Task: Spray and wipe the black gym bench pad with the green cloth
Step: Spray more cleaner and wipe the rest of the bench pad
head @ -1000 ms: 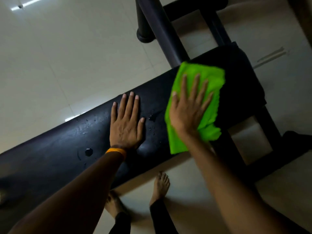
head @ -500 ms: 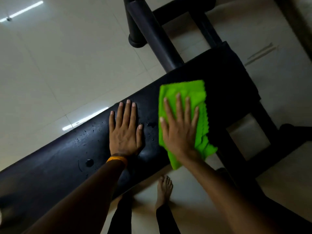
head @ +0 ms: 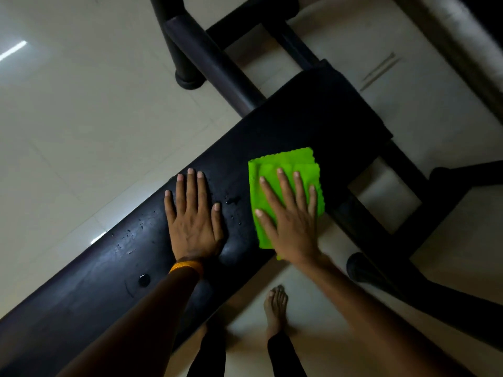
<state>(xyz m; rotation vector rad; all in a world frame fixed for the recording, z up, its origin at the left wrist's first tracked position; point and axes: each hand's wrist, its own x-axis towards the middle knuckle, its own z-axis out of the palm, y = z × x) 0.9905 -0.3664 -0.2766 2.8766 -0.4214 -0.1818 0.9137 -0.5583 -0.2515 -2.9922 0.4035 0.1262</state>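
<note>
On top of the black bench pad [head: 299, 123], which runs diagonally across the tiled floor [head: 81, 118], both hands lie flat. Right hand [head: 291, 219] has its fingers spread wide, pressing down on the folded green cloth [head: 283, 164] near the pad's near edge, not gripping it. Left hand [head: 193, 221] sits just beside it, palm down on bare vinyl, fingers open, holding nothing. Few water droplets [head: 232, 200] between them. Orange wristband [head: 186, 267] on the left wrist.
</note>
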